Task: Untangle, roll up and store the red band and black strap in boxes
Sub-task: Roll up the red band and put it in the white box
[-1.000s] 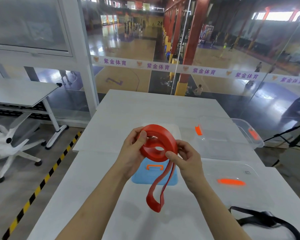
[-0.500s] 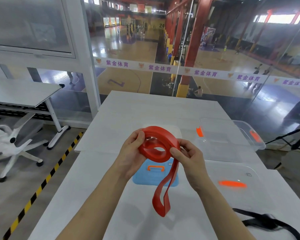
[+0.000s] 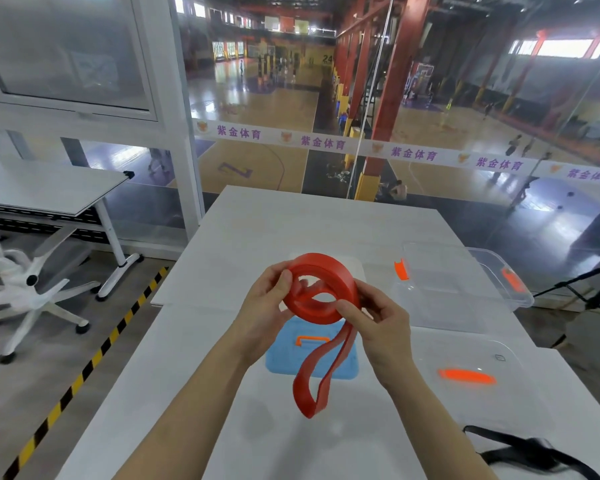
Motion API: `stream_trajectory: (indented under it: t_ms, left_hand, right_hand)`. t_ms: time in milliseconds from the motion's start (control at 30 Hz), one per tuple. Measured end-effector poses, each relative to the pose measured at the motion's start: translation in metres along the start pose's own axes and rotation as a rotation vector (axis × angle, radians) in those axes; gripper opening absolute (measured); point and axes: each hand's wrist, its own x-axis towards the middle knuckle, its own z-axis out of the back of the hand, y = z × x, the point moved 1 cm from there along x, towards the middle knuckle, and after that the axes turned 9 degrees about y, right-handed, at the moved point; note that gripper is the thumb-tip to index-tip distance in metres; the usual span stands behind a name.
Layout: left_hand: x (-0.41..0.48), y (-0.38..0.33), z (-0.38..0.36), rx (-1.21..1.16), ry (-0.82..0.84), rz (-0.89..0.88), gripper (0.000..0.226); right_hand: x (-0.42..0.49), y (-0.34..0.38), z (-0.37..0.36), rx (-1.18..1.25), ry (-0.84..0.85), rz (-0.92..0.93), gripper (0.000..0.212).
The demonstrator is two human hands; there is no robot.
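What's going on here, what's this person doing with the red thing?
A person is rolling up the red band above a white table. The left hand grips the coil's left side and the right hand pinches its right side, while one loop hangs loose below. The black strap lies untouched at the table's near right edge. A clear box sits open and empty on the right.

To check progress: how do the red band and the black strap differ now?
The red band is mostly coiled, one loop hanging; the black strap lies loose. The left hand and right hand hold the band above the table; the strap rests on it, untouched. Neither is stored yet.
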Motion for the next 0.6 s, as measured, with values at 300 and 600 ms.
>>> stream_trajectory:
  t_ms: [300, 600]
  left_hand:
    - [-0.003, -0.009, 0.002, 0.864, 0.221, -0.243, 0.031]
    - [-0.008, -0.011, -0.018, 0.768, 0.149, -0.269, 0.03]
  right_hand:
    - [0.006, 0.002, 0.01, -0.196, 0.133, 0.003, 0.043]
    - [0.004, 0.006, 0.013, -0.155, 0.094, 0.071, 0.03]
